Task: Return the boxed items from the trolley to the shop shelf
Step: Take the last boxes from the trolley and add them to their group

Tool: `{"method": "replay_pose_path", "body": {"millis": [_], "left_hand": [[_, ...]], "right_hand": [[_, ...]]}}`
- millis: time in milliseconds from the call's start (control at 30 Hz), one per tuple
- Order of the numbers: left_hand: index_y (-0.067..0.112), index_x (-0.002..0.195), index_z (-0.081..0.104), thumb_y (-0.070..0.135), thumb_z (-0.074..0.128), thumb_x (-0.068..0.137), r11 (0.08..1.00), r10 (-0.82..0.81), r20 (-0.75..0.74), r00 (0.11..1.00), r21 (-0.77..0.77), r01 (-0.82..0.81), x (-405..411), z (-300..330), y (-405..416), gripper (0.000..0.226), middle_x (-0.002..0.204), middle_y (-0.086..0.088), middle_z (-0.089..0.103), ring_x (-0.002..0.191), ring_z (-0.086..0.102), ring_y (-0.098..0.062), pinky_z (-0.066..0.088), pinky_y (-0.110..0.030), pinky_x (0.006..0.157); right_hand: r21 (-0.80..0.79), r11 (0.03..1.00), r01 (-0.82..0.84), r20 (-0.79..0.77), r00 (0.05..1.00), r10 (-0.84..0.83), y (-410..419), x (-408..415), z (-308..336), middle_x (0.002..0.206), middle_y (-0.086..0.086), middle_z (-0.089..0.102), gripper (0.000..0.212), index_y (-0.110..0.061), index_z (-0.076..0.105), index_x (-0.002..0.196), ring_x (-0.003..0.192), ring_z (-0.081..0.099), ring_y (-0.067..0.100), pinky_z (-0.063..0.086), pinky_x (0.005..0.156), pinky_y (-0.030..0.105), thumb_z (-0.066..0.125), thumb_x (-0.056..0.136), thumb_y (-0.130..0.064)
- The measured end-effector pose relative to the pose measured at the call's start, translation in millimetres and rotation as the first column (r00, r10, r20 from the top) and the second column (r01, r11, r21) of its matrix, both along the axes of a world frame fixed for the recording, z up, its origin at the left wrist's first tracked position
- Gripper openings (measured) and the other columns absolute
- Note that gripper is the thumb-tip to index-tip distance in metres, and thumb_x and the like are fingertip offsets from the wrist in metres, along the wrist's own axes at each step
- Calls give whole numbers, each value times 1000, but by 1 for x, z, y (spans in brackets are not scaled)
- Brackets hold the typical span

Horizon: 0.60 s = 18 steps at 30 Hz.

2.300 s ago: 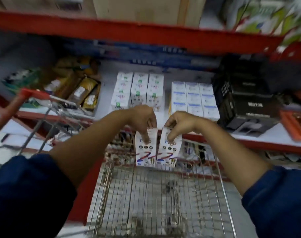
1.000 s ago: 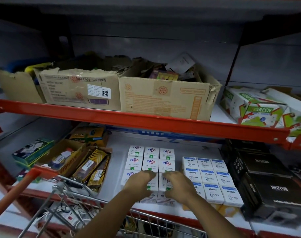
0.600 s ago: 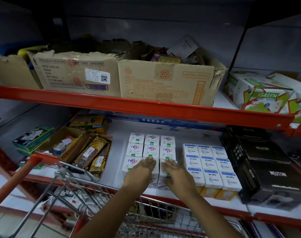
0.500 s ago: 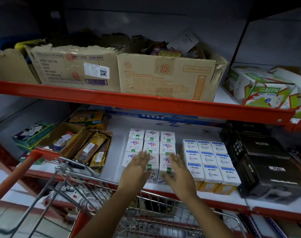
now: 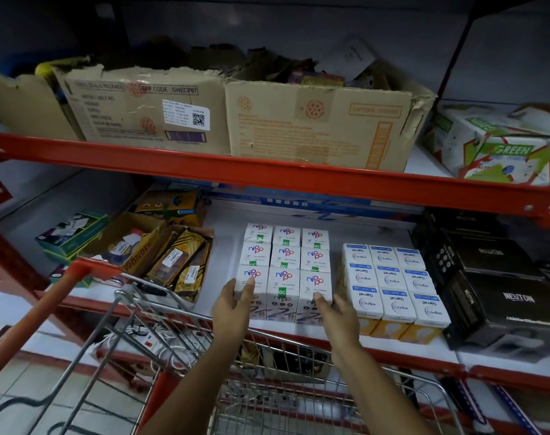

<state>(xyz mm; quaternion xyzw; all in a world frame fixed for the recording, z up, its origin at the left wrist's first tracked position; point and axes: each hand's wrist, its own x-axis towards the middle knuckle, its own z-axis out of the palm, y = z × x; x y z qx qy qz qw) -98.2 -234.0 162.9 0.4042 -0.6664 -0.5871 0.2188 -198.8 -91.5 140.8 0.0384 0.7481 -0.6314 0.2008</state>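
I count nine white Nippo boxes (image 5: 284, 262) on the shelf (image 5: 226, 227), three rows of three seen from above, packed tight with their sides touching. Each box is white with a purple, red and blue logo on top, and several show a small green QC square. The front faces of the nearest row carry curved red and blue strokes and small dots.

My left hand (image 5: 236, 301) is flat against the left side of the front-left box, at nine o'clock of the block, fingers spread and lying on the carton. My right hand (image 5: 336, 309) presses the front-right box at about four o'clock of the block, fingertips on its top edge. Both hands are open-palmed and set well apart, bracketing the front row with nothing gripped inside either one.

At three o'clock of the Nippo block, just beside it, sit nine white Wipro boxes (image 5: 393, 279), again three by three, with blue strips on top. Further toward three o'clock I see black Neuton cartons (image 5: 502, 296); I can't count them surely. At nine o'clock lie brown and yellow packets (image 5: 173, 259). At twelve o'clock, on the tier above, stand two large cardboard cartons (image 5: 236, 117). The wire trolley (image 5: 179, 324) is below my forearms at six o'clock, its orange handle (image 5: 48, 306) toward eight
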Motion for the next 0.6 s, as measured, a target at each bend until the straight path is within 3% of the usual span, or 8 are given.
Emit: {"method": "replay_pose_path", "body": {"millis": [67,200,267,333,400,500,600], "left_hand": [[5,142,39,41,55,92,1000,-12,5,1000,7,12,2,3,-1,64,104,1,58,103,52,-18,40,-31,91],[8,137,45,56,53,86,998,-55,9,998,17,55,6,7,-6,71,138,-13,53,122,52,-27,40,-43,104],[13,141,41,62,49,83,997,-72,15,997,6,71,7,12,-2,76,146,-11,45,131,45,-28,36,-46,109],[19,148,28,53,47,91,996,-70,-1,998,-53,70,5,19,10,69,156,-7,29,142,29,-26,27,-47,115],[21,149,24,48,47,94,986,-66,-36,997,-154,59,0,26,28,66,158,-3,23,145,21,-21,23,-48,118],[22,145,33,40,49,95,966,-74,-95,993,-253,48,-10,27,69,56,153,1,32,140,29,-16,30,-42,115],[22,140,40,30,53,95,965,-168,-102,980,-221,143,-26,19,120,47,147,1,39,131,37,-14,37,-40,108]], "right_hand": [[-4,1000,-10,12,1000,10,2,0,3,142,9,52,56,-8,48,140,129,49,28,39,106,40,64,91,-30],[-29,996,-78,15,997,79,8,-4,8,132,10,60,38,-9,59,125,113,56,22,39,92,32,62,92,-29],[-63,993,-103,35,994,105,13,-8,11,140,9,54,50,-10,51,136,125,51,25,36,96,33,61,92,-32],[-113,988,-108,11,994,110,23,-10,18,148,8,45,59,-12,41,144,134,45,25,35,104,37,61,93,-32],[-122,989,-81,-60,995,74,41,-9,30,147,4,47,55,-15,43,144,132,46,22,38,105,37,61,93,-30],[-124,992,35,-192,980,-59,81,-13,40,130,1,61,40,-17,57,131,115,57,15,46,93,28,63,92,-26],[-117,973,201,-252,941,-225,125,-30,36,120,5,66,31,-13,62,122,111,61,19,49,93,33,64,92,-19]]}}
